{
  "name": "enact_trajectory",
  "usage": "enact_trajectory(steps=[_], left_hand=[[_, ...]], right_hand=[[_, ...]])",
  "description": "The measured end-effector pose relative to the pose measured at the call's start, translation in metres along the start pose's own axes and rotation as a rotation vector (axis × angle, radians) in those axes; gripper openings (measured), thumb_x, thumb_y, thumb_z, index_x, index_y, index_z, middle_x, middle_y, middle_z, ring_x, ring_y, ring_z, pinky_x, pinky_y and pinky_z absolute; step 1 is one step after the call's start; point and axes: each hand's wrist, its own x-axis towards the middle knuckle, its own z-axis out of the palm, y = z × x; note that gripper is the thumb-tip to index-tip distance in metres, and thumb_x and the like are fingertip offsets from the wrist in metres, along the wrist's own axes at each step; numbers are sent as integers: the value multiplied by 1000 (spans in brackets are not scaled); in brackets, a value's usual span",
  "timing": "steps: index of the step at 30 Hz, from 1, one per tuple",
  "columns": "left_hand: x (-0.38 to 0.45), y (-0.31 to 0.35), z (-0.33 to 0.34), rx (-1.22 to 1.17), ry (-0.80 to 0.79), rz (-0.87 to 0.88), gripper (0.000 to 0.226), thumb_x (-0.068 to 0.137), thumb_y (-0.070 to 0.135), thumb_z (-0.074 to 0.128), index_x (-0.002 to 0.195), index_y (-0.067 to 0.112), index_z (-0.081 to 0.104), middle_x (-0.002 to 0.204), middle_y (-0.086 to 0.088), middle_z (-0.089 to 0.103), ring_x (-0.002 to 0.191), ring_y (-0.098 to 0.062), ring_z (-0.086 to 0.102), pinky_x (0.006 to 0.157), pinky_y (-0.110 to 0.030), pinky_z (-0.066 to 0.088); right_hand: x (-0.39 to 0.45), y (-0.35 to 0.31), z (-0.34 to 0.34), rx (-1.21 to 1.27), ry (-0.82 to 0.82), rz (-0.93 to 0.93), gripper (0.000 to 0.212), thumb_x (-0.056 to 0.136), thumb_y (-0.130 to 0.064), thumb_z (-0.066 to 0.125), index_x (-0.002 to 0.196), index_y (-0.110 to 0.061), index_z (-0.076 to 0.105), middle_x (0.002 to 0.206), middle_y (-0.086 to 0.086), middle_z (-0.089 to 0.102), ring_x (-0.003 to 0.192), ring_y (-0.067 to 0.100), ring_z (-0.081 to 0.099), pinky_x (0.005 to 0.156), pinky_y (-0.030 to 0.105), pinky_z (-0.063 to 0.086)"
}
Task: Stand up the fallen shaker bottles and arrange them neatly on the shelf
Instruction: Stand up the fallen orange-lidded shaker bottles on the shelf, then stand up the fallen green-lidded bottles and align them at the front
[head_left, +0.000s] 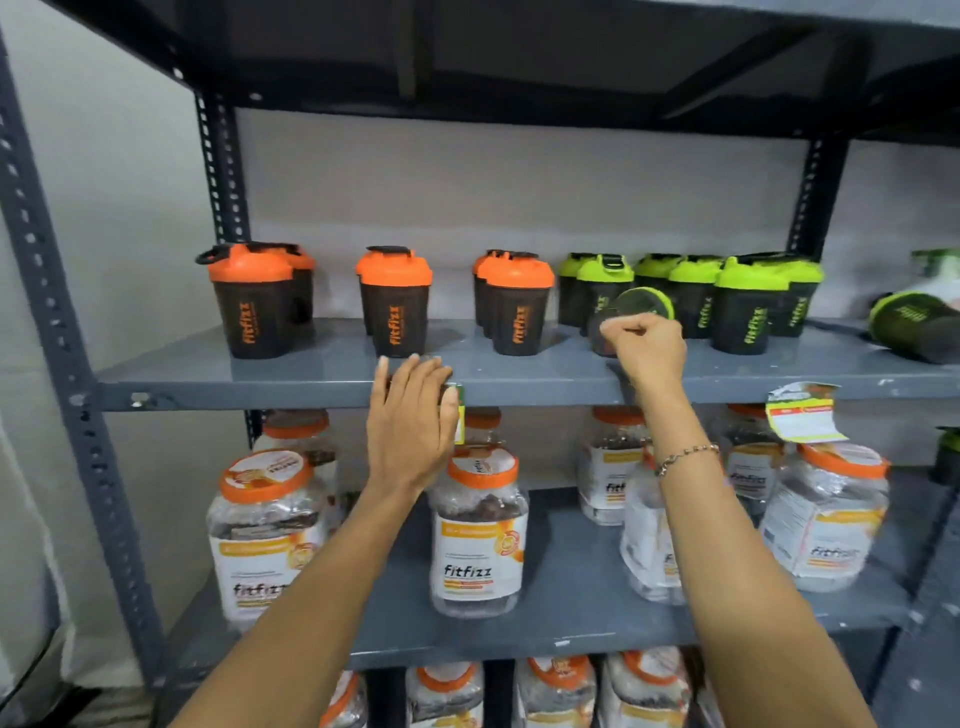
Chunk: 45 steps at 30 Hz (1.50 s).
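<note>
On the grey shelf (519, 382), orange-lidded black shaker bottles (397, 306) stand upright at left and centre. Green-lidded ones (743, 306) stand upright to the right. One green-lidded shaker bottle (641, 306) is tipped over in front of them, its lid facing me. My right hand (649, 356) is curled around its body. Another green-lidded bottle (917, 325) lies on its side at the far right. My left hand (413, 421) lies flat against the shelf's front edge, below an orange-lidded bottle, and holds nothing.
Large clear jars with orange lids (478, 530) fill the shelf below and the one under it. A paper price tag (802, 413) hangs from the shelf edge at right. Perforated metal uprights (62, 332) frame the rack; another shelf sits overhead.
</note>
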Motion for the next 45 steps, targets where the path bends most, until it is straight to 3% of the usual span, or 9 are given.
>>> enact_trajectory(steps=[4, 8, 11, 14, 22, 27, 36, 41, 45], left_hand=[[8, 56, 31, 37, 18, 18, 38, 94, 30, 37, 110, 10, 66, 114, -5, 66, 115, -26, 58, 115, -43, 21], [16, 103, 56, 77, -6, 14, 35, 95, 31, 38, 110, 12, 63, 113, -3, 64, 115, -23, 54, 116, -44, 19], [17, 128, 70, 95, -8, -22, 35, 94, 33, 39, 110, 12, 62, 112, -3, 63, 112, -24, 55, 116, -43, 18], [16, 131, 74, 135, -6, -64, 38, 95, 34, 36, 109, 10, 62, 109, -6, 62, 105, -25, 54, 110, -42, 24], [15, 130, 76, 186, -31, -51, 42, 96, 37, 30, 113, 11, 59, 113, -8, 61, 107, -25, 51, 107, -40, 23], [15, 128, 74, 171, -39, -43, 43, 96, 38, 30, 114, 11, 59, 113, -8, 61, 107, -25, 53, 107, -39, 23], [14, 127, 74, 144, -41, -40, 42, 96, 38, 33, 115, 11, 58, 113, -8, 61, 107, -25, 52, 107, -40, 24], [14, 125, 71, 139, -65, -31, 43, 96, 39, 32, 116, 11, 58, 115, -7, 61, 109, -25, 53, 108, -40, 25], [14, 125, 71, 143, -75, -29, 42, 96, 38, 32, 117, 12, 57, 115, -6, 60, 109, -25, 52, 108, -40, 24]], right_hand=[[34, 32, -37, -123, -53, 92, 37, 91, -28, 59, 62, -6, 64, 73, 17, 64, 93, 35, 64, 76, 33, 45], [56, 40, -46, -308, -174, 83, 62, 95, -48, 45, 112, 8, 63, 122, 29, 62, 119, 40, 55, 97, 41, 43], [63, 35, -40, -420, -264, 97, 88, 88, -71, 29, 124, 4, 59, 134, 26, 55, 127, 39, 48, 104, 42, 37], [72, 28, -31, -464, -306, 125, 97, 82, -80, 21, 129, -3, 57, 139, 20, 52, 130, 36, 44, 103, 41, 35], [91, 30, -32, -257, -379, 313, 88, 59, -79, 44, 118, -17, 63, 119, 7, 67, 113, 28, 59, 98, 39, 45], [109, 40, -27, -174, -359, 347, 88, 47, -71, 51, 115, -16, 63, 121, 6, 65, 109, 27, 61, 97, 42, 49], [84, 20, -56, -214, -351, 237, 64, 81, -57, 50, 123, -9, 58, 130, 11, 60, 120, 32, 54, 102, 42, 45], [79, 15, -56, -243, -405, 171, 51, 85, -51, 48, 111, -9, 60, 111, 12, 60, 109, 31, 58, 88, 35, 46], [68, 9, -47, -309, -391, 82, 48, 83, -46, 56, 111, -7, 60, 122, 14, 61, 113, 34, 57, 87, 37, 48]])
